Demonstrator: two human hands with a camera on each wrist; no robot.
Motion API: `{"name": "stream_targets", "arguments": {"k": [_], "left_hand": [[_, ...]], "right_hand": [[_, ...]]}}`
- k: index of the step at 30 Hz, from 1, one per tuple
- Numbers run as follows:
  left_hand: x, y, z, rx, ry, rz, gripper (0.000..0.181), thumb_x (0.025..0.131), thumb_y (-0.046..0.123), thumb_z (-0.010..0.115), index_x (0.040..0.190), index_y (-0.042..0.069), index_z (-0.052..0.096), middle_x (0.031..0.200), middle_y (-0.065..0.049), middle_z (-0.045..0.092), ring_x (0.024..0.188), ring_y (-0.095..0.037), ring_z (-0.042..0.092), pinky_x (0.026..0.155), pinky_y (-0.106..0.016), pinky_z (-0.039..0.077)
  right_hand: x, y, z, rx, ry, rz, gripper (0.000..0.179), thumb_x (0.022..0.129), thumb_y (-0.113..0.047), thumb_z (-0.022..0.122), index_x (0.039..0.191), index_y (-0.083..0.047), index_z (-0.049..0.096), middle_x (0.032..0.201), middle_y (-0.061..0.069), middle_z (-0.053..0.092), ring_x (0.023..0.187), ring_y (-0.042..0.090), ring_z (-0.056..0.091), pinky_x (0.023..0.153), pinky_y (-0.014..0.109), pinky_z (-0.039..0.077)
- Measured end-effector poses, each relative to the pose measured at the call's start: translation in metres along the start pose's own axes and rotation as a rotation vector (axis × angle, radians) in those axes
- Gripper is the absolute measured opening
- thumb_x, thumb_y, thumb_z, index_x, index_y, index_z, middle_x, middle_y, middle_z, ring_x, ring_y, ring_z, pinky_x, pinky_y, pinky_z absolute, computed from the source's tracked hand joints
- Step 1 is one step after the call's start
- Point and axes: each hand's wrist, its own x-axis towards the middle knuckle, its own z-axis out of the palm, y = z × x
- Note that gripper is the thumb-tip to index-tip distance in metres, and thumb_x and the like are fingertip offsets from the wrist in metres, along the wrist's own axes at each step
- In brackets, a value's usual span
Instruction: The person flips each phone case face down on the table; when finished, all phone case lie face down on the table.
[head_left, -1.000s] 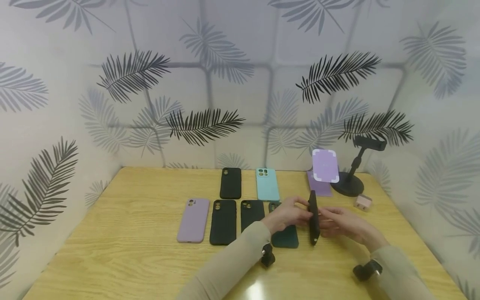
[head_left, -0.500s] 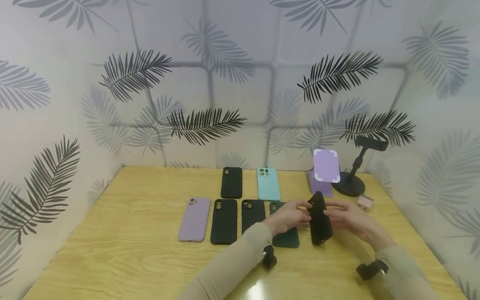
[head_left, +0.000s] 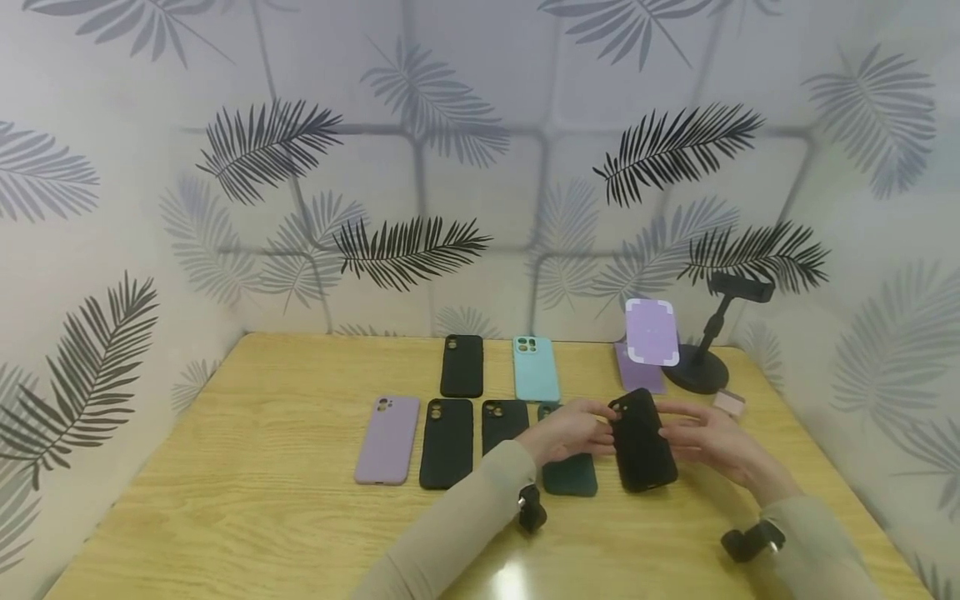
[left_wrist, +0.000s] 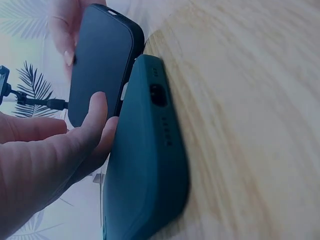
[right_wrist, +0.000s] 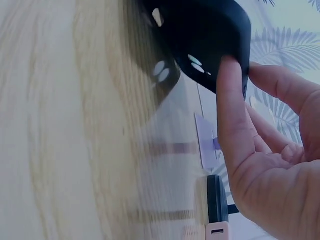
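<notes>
A black phone case (head_left: 643, 442), with camera holes in its upper left corner, stands tilted between my two hands, its back toward the head camera. My left hand (head_left: 572, 432) pinches its left edge; in the left wrist view the thumb lies over the near side of the case (left_wrist: 102, 60). My right hand (head_left: 712, 442) grips the right edge between thumb and fingers, seen close in the right wrist view. Under my left hand lies a dark green phone case (head_left: 572, 477), partly hidden. Left of it are two black cases, one (head_left: 504, 423) partly covered, the other (head_left: 447, 446) in full view.
A lilac case (head_left: 387, 442) ends the front row. Behind lie another black case (head_left: 462, 367) and a light blue one (head_left: 537, 373). Back right stand a purple phone stand (head_left: 651, 332), a black stand (head_left: 697, 368) and a pink charger plug (head_left: 729, 403).
The black case has turned from edge-on to show its broad back to the head camera. My right hand has shifted slightly to the right with its edge.
</notes>
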Motion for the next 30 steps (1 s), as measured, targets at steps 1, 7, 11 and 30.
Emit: {"name": "stream_targets", "arguments": {"k": [1,7,11,30], "left_hand": [[0.000,0.000,-0.001,-0.002,-0.002,-0.001,0.045,0.094,-0.016,0.039,0.137,-0.010,0.048,0.141,-0.040,0.041,0.132,-0.048,0.045,0.102,-0.050,0.049],[-0.005,0.002,-0.006,0.002,0.007,-0.026,0.053,0.088,-0.022,0.033,0.137,-0.010,0.048,0.142,-0.038,0.042,0.131,-0.048,0.047,0.103,-0.051,0.048],[-0.007,0.003,-0.010,0.035,0.003,-0.023,0.052,0.088,-0.021,0.033,0.137,-0.009,0.049,0.141,-0.037,0.044,0.129,-0.046,0.050,0.103,-0.049,0.049],[-0.023,0.009,-0.021,0.285,-0.057,0.071,0.037,0.098,0.000,0.053,0.134,-0.008,0.052,0.124,-0.027,0.062,0.109,-0.036,0.066,0.087,-0.038,0.059]], "right_hand": [[0.000,0.001,-0.001,-0.009,-0.006,0.001,0.053,0.098,-0.006,0.057,0.146,0.007,0.036,0.113,-0.005,0.070,0.102,0.012,0.067,0.086,0.034,0.058],[0.000,0.006,-0.002,-0.055,-0.022,0.059,0.056,0.098,-0.005,0.057,0.144,0.015,0.031,0.112,0.000,0.070,0.099,0.010,0.067,0.084,0.033,0.059],[0.002,0.006,0.001,-0.089,-0.002,0.103,0.060,0.097,-0.006,0.059,0.144,0.016,0.029,0.109,0.001,0.069,0.095,0.009,0.067,0.081,0.031,0.060],[0.002,0.007,0.003,-0.128,0.002,0.102,0.053,0.104,-0.014,0.048,0.137,0.024,0.031,0.114,0.008,0.068,0.095,0.013,0.067,0.081,0.035,0.060]]}}
